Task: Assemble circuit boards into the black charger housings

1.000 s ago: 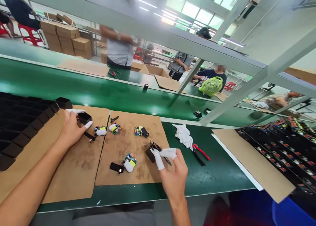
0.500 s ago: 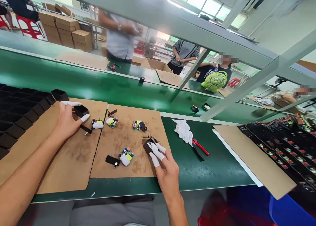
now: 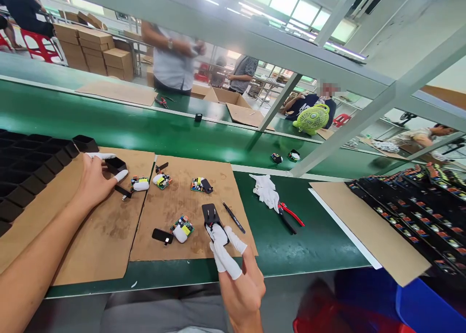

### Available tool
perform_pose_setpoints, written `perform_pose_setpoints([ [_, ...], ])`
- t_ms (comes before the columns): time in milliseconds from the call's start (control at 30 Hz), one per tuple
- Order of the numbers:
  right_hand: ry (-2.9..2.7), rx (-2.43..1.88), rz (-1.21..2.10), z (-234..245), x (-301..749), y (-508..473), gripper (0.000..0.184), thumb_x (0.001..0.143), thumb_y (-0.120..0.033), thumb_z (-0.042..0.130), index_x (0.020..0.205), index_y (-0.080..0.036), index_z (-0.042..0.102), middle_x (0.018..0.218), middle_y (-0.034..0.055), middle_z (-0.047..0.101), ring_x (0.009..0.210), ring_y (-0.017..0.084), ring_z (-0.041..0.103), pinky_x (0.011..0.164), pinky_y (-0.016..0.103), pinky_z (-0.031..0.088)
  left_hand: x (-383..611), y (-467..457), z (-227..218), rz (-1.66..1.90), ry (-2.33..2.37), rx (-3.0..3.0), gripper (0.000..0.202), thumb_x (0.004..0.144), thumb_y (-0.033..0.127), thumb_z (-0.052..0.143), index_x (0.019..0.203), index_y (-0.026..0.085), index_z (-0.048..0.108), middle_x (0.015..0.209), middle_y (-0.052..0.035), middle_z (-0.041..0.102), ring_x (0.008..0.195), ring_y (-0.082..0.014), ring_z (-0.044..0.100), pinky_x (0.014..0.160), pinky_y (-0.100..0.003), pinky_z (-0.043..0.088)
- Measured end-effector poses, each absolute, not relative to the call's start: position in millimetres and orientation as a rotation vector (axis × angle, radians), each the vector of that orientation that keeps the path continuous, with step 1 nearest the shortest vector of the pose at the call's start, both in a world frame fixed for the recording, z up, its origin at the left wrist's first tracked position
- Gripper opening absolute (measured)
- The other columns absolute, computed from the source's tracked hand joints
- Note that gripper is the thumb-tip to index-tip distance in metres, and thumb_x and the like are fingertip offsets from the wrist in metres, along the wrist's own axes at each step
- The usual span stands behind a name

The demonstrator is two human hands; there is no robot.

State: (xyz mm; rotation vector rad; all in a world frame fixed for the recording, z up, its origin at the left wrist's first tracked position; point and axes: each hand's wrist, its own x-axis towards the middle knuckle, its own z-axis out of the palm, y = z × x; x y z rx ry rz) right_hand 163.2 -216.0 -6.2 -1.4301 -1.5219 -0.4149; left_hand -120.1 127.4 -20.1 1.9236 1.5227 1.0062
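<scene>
My right hand (image 3: 236, 274) has its grip closed on the cover (image 3: 210, 214) at lower centre, my left hand (image 3: 95, 180) pinches the shell (image 3: 115, 164) at upper left; I'd hold both level, by the edges

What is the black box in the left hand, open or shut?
Open. The black box in the left hand shows a hollow top.

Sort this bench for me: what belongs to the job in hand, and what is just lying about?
In hand: left hand on black shell; right hand holding black cover; circuit boards nearby.
Lying about: tweezers; red cutters; white gloves; green fan.
</scene>
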Motion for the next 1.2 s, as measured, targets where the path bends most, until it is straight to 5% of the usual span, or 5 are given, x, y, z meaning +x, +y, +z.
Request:
perform_pose_setpoints([
  [333,-1.303,-1.313,-0.514,0.5,128.4,-208.7,0.073,0.093,0.009,0.081,0.15,-0.035,0.079,0.131,0.0108,0.079,0.11,0.033,0.085,0.078,0.045,0.079,-117.8,124.0,-14.5,1.016,1.515,1.934,0.054,0.084,0.034,0.082,0.13,0.016,0.059,0.132,-0.0078,0.043,0.108,-0.0239,0.068,0.125,-0.062,0.056],
  [533,-1.204,-1.288,-0.513,12.6,117.1,-204.8,0.066,0.095,0.004,0.081,0.147,-0.036,0.082,0.12,0.0092,0.079,0.103,0.031,0.085,0.077,0.048,0.082,-115.2,86.8,22.6,1.342,1.564,2.021,0.062,0.084,0.046,0.077,0.136,0.017,0.06,0.148,-0.0143,0.046,0.156,-0.0413,0.043,0.141,-0.071,0.03],
  [733,-1.173,-1.322,-0.388,14.9,96.8,-215.1,0.058,0.088,-0.012,0.097,0.139,-0.035,0.083,0.127,0.0118,0.079,0.104,0.034,0.086,0.078,0.046,0.08,-63.5,-66.3,54.0,1.11,0.404,2.396,0.099,0.084,0.033,0.09,0.172,0.033,0.045,0.141,-0.0187,0.074,0.127,-0.0418,0.077,0.102,-0.056,0.072],
  [1000,-1.428,-1.178,-0.04,61.4,132.0,-209.3,0.068,0.101,-0.055,0.084,0.163,-0.034,0.066,0.144,0.0181,0.065,0.119,0.038,0.078,0.096,0.054,0.074,-52.6,-105.2,55.6,1.197,0.38,2.083,0.068,0.098,0.014,0.084,0.16,0.03,0.062,0.136,-0.0146,0.082,0.123,-0.0322,0.081,0.103,-0.042,0.071],
  [1200,-1.59,-1.098,0.646,102.5,166.6,-191.1,0.034,0.116,-0.037,0.068,0.15,-0.036,0.076,0.132,0.009,0.082,0.125,0.03,0.079,0.11,0.049,0.069,-50.6,-116.3,68.7,1.179,0.33,2.014,0.068,0.098,0.013,0.086,0.16,0.031,0.064,0.129,-0.0127,0.082,0.115,-0.0293,0.082,0.096,-0.038,0.071],
])
